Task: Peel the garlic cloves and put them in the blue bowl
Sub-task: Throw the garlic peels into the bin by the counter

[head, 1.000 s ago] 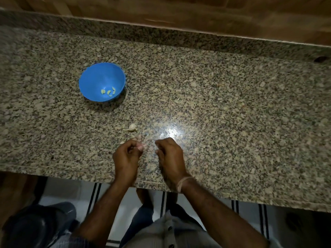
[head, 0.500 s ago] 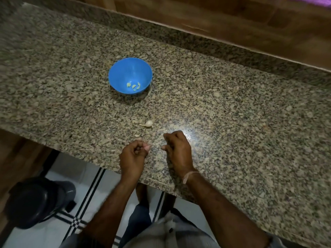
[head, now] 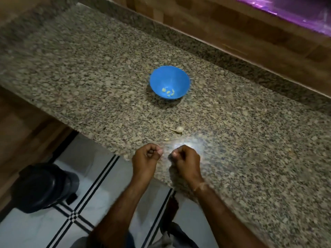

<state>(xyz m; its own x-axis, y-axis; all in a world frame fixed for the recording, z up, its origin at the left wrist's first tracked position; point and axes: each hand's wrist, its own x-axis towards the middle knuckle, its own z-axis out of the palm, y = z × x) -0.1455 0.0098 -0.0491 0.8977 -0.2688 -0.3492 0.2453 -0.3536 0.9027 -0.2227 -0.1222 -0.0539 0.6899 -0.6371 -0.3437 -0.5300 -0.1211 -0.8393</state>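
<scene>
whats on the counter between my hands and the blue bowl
Head view: a garlic clove lies on the counter, nearer the left hand and right hand than the blue bowl. A small pale scrap lies closer still.

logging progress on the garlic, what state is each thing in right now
blue bowl: upright on the counter, holding peeled cloves
peeled cloves: lying in the bowl's bottom
loose clove: on the counter, apparently unpeeled, untouched
left hand: fingers curled, contents hidden
right hand: fingers curled, contents hidden
</scene>
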